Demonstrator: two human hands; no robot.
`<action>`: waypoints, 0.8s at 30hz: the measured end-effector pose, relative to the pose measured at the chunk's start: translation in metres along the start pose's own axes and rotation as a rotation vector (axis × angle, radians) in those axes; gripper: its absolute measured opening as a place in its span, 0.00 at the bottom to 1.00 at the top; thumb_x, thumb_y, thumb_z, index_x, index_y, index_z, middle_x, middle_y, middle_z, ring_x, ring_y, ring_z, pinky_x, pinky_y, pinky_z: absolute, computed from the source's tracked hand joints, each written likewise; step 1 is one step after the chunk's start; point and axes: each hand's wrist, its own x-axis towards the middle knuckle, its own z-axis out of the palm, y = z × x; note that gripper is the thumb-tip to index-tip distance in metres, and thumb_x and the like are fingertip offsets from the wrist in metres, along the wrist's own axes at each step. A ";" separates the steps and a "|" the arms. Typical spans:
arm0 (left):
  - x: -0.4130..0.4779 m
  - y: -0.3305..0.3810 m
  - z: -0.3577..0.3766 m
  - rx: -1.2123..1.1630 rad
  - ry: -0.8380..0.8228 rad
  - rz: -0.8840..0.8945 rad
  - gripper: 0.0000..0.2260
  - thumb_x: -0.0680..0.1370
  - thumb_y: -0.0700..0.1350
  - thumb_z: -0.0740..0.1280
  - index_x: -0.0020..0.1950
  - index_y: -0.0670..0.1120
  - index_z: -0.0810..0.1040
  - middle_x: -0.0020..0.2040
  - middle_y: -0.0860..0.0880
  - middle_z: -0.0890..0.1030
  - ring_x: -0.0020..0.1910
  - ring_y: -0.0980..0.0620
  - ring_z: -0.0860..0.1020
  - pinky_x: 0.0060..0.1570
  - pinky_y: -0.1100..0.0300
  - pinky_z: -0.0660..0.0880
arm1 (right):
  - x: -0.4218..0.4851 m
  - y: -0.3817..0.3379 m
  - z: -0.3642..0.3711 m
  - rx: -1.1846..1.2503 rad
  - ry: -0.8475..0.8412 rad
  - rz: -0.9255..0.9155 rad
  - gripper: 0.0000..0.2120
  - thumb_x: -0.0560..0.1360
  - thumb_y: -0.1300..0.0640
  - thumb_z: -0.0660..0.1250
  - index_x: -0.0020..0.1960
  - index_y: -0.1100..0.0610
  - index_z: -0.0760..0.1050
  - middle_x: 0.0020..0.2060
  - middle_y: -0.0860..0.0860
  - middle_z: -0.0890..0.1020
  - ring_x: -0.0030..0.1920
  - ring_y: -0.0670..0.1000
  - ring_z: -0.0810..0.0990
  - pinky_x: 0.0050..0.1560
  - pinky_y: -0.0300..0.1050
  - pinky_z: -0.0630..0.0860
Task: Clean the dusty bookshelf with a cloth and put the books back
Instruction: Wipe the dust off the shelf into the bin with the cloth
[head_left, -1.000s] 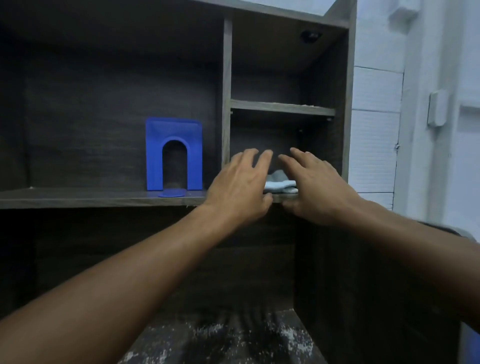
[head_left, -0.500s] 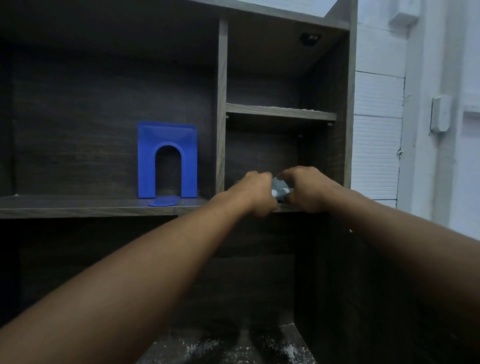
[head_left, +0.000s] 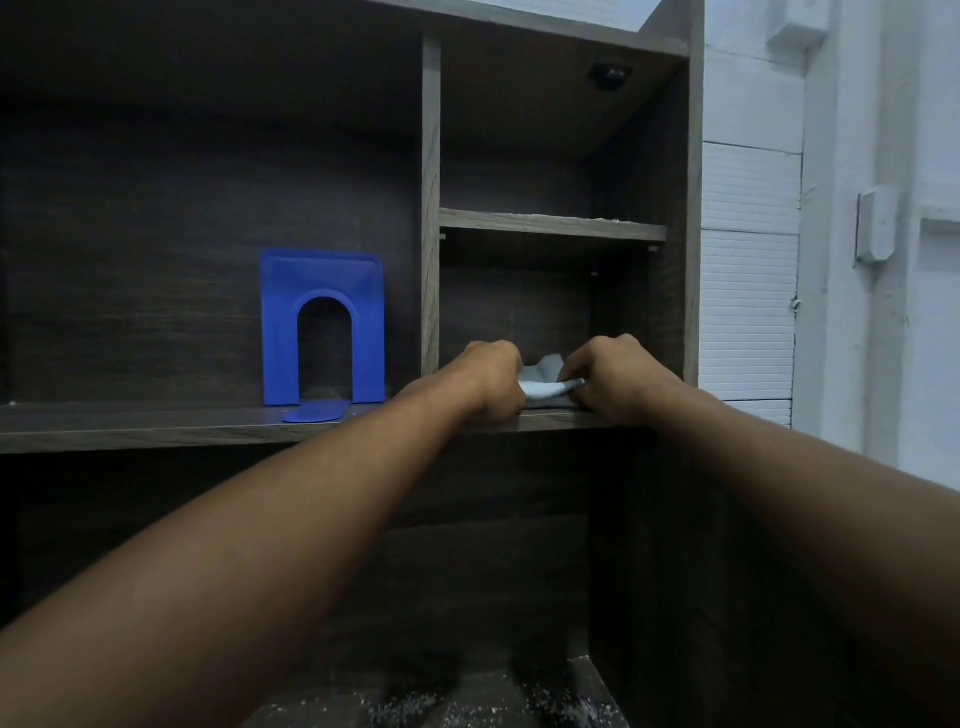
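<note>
Dark wood grain covered the bookshelf (head_left: 156, 431) in the head view. Its long middle board ran across the frame at about hand height. The pale grey-blue cloth (head_left: 545, 383) lay bunched on that board in the right compartment, just right of the upright divider (head_left: 430, 208) and close to the front edge.

Both forearms reached up to it from below. The left hand (head_left: 493, 382) had its fingers curled at the cloth's left side. The cloth's edge ran behind the knuckles, so this hand seemed to grip it, though the hold was partly hidden. The right hand (head_left: 618, 379) pinched a fold at the cloth's right side, fingers bent and thumb underneath.

A blue bookend (head_left: 322, 327) with an arched cut-out stood upright in the left compartment, near the divider and well apart from the cloth. A small upper shelf (head_left: 550, 226) crossed the right compartment above the hands. Pale specks of dust dotted the lower surface (head_left: 467, 706). A white wall (head_left: 748, 312) stood to the right of the bookshelf.
</note>
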 end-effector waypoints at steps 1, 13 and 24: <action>0.000 0.000 0.000 0.001 0.003 0.004 0.21 0.76 0.42 0.69 0.69 0.47 0.72 0.63 0.45 0.75 0.59 0.47 0.76 0.57 0.54 0.76 | 0.001 0.001 -0.001 -0.003 0.011 -0.001 0.12 0.77 0.59 0.68 0.59 0.52 0.81 0.62 0.56 0.77 0.60 0.56 0.74 0.55 0.45 0.71; -0.006 -0.003 0.000 0.122 0.193 0.140 0.17 0.74 0.43 0.73 0.62 0.48 0.75 0.57 0.46 0.77 0.53 0.47 0.77 0.53 0.49 0.78 | -0.012 0.005 -0.033 0.085 0.081 0.012 0.10 0.76 0.62 0.68 0.53 0.52 0.84 0.48 0.52 0.82 0.50 0.51 0.77 0.45 0.42 0.71; -0.023 0.005 -0.029 0.095 0.343 0.274 0.05 0.77 0.41 0.66 0.52 0.47 0.77 0.45 0.48 0.78 0.43 0.50 0.78 0.44 0.52 0.79 | -0.031 -0.005 -0.067 0.136 0.174 -0.038 0.10 0.76 0.61 0.68 0.53 0.52 0.84 0.45 0.52 0.83 0.46 0.51 0.79 0.39 0.40 0.71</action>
